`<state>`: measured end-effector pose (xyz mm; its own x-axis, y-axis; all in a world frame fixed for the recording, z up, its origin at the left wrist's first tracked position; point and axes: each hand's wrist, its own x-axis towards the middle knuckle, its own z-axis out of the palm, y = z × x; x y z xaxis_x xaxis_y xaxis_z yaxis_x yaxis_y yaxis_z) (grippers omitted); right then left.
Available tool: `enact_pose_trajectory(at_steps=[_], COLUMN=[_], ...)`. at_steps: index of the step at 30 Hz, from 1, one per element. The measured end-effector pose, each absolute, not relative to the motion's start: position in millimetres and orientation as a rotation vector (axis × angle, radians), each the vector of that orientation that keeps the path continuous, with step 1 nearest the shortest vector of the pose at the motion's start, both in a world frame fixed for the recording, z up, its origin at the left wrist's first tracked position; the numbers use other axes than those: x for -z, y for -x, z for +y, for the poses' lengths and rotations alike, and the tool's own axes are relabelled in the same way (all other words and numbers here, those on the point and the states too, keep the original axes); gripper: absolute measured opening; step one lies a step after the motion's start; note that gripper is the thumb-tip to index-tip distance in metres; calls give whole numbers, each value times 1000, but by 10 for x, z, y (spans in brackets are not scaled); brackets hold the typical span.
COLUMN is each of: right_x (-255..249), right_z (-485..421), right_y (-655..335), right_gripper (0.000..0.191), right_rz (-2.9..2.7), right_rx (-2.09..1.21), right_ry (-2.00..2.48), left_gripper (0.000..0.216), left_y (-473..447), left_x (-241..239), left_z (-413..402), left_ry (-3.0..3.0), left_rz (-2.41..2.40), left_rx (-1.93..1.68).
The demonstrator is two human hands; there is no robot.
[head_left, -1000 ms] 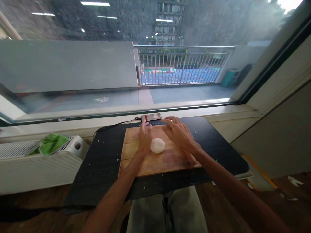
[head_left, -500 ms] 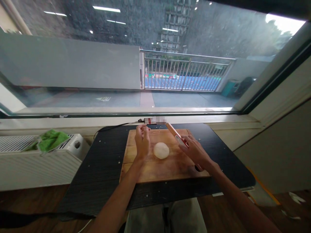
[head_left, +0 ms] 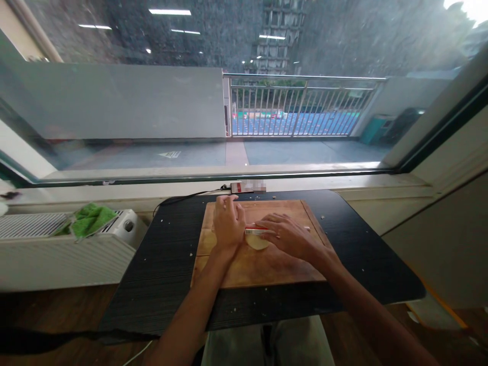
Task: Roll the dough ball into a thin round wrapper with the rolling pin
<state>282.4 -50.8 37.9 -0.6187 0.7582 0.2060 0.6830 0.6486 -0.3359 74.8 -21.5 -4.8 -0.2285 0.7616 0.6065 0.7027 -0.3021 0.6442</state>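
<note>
Two hands work over one wooden cutting board (head_left: 267,264) that lies on one black worktop (head_left: 163,264); the left hand (head_left: 227,223) and the right hand (head_left: 290,235) both lie flat, palms down and fingers stretched, on one thin rolling pin (head_left: 256,231), neither curled about it; only a short pale and red stretch of the pin shows between them, the rest being hidden under the palms; the pin lies crosswise over one lump of white dough (head_left: 257,242), which sits near the middle of the board, just behind the wrists, its far part covered by the pin and its near edge showing as a pale curve; the hands are close but apart, one on either side of the dough.

At the far edge of the worktop lies one phone (head_left: 244,187), partly blurred, with one dark cable (head_left: 179,198) running from it leftward; small white crumbs (head_left: 190,254) are scattered over the black surface, too many and too small to count; to the left, well apart from the board, stands one white radiator (head_left: 57,254) with one green cloth (head_left: 89,218) lying on top; behind all this runs one wide window (head_left: 152,112), and through it one metal railing (head_left: 301,107) is seen outside.
</note>
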Motion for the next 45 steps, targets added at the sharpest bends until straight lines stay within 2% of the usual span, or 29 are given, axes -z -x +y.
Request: enact_pose_trajectory(at_steps=[4, 7, 12, 15, 25, 33, 45], right_x=[-391, -393, -372, -301, -142, -166, -198], right_z=[-463, -452, -514, -575, -756, -488, -152], right_y=[-2869, -2890, -2868, -2862, -2766, -2711, -2740], right_gripper=[43, 52, 57, 58, 64, 64, 63], right_rz=[-2400, -2342, -2398, -2421, -2223, -2148, -2199], right_rx=[-107, -3, 96, 104, -13, 115, -60], right_ry=[1426, 1662, 1749, 1719, 1895, 1855, 1971], left_gripper=[18, 24, 40, 44, 56, 54, 54], left_y=[-688, -653, -610, -551, -448, -468, -548], left_x=[34, -48, -205, -223, -87, -137, -315], left_z=[-182, -216, -344, -427, -716, -499, -188], left_ry=[-2044, -2166, -2323, -2377, -2438, -2485, -2297], left_rz=[1980, 2065, 2111, 2071, 2088, 2108, 2198], left_rx=[-1207, -977, -405, -230, -234, -317, -220])
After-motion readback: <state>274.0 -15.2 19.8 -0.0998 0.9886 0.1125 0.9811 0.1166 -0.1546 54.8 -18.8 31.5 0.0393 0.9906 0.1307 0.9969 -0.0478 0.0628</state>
